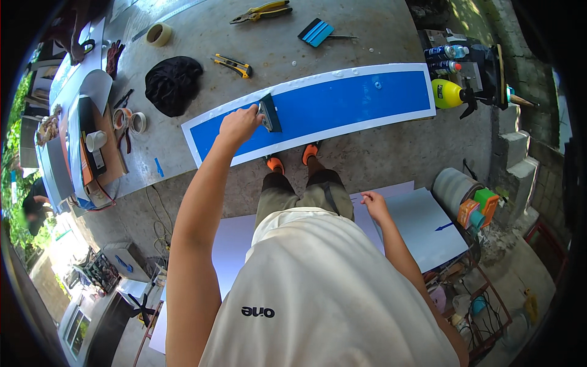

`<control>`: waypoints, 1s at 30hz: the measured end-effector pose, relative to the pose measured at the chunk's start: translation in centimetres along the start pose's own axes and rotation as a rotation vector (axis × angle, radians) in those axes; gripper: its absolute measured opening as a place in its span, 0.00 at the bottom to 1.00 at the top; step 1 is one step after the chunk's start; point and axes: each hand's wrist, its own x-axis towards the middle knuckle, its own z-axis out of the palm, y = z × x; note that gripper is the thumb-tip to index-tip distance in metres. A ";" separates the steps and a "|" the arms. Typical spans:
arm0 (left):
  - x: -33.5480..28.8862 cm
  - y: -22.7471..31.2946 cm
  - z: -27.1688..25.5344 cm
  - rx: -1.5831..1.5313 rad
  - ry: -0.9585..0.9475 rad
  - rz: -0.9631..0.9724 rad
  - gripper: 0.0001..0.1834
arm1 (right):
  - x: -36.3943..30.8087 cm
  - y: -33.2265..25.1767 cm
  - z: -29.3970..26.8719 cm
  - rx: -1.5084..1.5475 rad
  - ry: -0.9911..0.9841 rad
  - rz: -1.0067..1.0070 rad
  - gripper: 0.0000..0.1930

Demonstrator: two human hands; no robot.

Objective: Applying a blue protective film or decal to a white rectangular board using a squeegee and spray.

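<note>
My left hand (241,125) is closed around the handle of a squeegee with a wide dark blade (269,114). The blade rests on a long blue panel with a white border (342,101), towards its left part. Small clear droplets or bubbles show on the panel's blue face and along its far border. Away from the table, my right hand (376,205) hangs low beside my right hip. Its fingers are loosely bent and slightly apart, and I see nothing in them.
Beyond the panel lie a yellow utility knife (233,66), pliers (262,12), a blue squeegee card (317,32) and black cloth (173,84). Tape rolls (138,122) sit at left. A yellow spray bottle (447,93) stands off the panel's right end. White sheets (422,226) lie behind me.
</note>
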 end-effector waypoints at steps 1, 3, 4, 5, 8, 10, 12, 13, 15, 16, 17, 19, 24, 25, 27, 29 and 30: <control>-0.6 -1.1 -0.1 0.014 -0.004 -0.019 0.20 | -0.3 -0.9 0.7 -0.010 0.000 -0.033 0.14; -1.9 -3.2 -0.2 0.019 0.007 -0.016 0.21 | -1.0 -2.5 1.9 -0.023 0.005 -0.070 0.14; -2.5 -4.0 -0.2 0.021 0.003 -0.012 0.21 | -1.4 -3.1 2.4 -0.030 0.001 -0.081 0.14; -3.0 -4.7 -0.3 0.023 0.017 -0.013 0.21 | -1.7 -3.5 2.8 -0.028 0.007 -0.078 0.14; -4.3 -6.2 -0.6 -0.004 -0.015 -0.065 0.21 | -2.5 -3.8 3.7 -0.034 0.008 -0.053 0.14; -5.0 -6.5 -1.0 -0.067 0.042 -0.049 0.21 | -3.0 -3.7 4.0 -0.063 0.011 -0.064 0.14; -5.3 -6.4 -1.2 -0.097 0.095 -0.027 0.21 | -3.5 -3.7 4.1 -0.089 0.017 -0.048 0.14; -5.5 -6.3 -1.2 -0.135 0.151 0.008 0.21 | -3.6 -4.0 4.1 -0.094 0.033 -0.041 0.14; -5.7 -6.3 -1.2 -0.123 0.115 -0.012 0.21 | -3.7 -5.5 4.3 -0.101 0.046 -0.037 0.14; -5.9 -6.5 -1.1 -0.121 0.093 -0.009 0.21 | -3.5 -6.7 4.5 -0.106 0.080 -0.111 0.13; -6.1 -6.6 -0.9 -0.116 0.079 -0.024 0.21 | -3.3 -8.3 4.8 -0.117 0.124 -0.135 0.13; -6.5 -7.0 -0.3 -0.128 0.083 -0.039 0.21 | -1.9 -12.4 5.8 -0.127 0.165 -0.349 0.12; -8.3 -7.9 2.1 -0.196 0.112 -0.097 0.21 | 3.7 -24.8 9.6 -0.177 0.190 -0.694 0.09; -8.8 -8.1 2.4 -0.220 0.137 -0.097 0.21 | 4.6 -27.0 10.3 -0.169 0.169 -0.705 0.08; -9.5 -8.5 2.7 -0.221 0.147 -0.120 0.21 | 6.2 -30.8 11.6 -0.194 0.182 -0.733 0.10; -10.3 -8.9 2.8 -0.228 0.156 -0.138 0.20 | 7.3 -33.6 12.7 -0.252 0.207 -0.732 0.11; -10.6 -9.0 2.8 -0.245 0.172 -0.143 0.20 | 7.8 -34.7 13.2 -0.321 0.245 -0.695 0.12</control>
